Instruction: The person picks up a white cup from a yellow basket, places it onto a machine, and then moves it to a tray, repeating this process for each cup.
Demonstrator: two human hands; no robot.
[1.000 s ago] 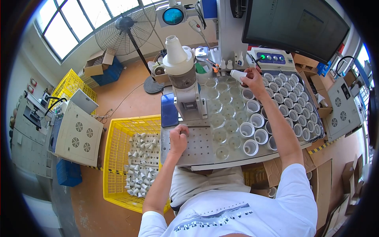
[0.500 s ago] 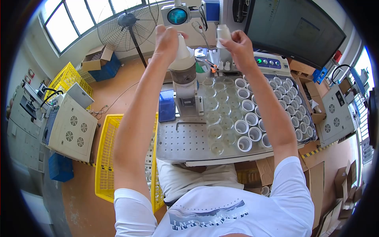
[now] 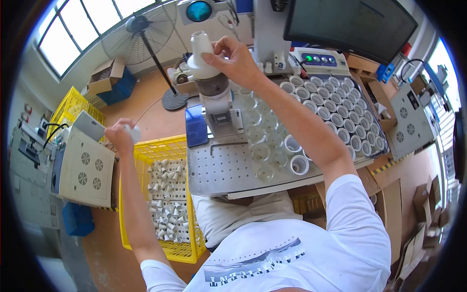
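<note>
My right hand (image 3: pixel 232 59) grips a white conical part (image 3: pixel 201 44), upright on the round white top (image 3: pixel 202 69) of the grey fixture (image 3: pixel 218 102). Out to the left, my left hand (image 3: pixel 120 135) is closed round a white part (image 3: pixel 133 132), partly hidden by the fingers. Below that hand, the yellow crate (image 3: pixel 127 194) holds many white conical pieces (image 3: pixel 168 214). Rows of white cups (image 3: pixel 335 105) stand on the right of the worktable (image 3: pixel 204 173), beside clear round holders (image 3: pixel 260 152).
A lens head (image 3: pixel 198 10) hangs above the fixture. Behind the table are a monitor (image 3: pixel 350 29) and a control box with knobs (image 3: pixel 318 59). A blue block (image 3: pixel 196 125) and a hex key (image 3: pixel 226 144) lie near the fixture. A fan (image 3: pixel 138 24) stands at the back left.
My left hand has moved from the fixture down and left with a white part. My right hand has brought its white part left onto the fixture top. The view has shifted.
</note>
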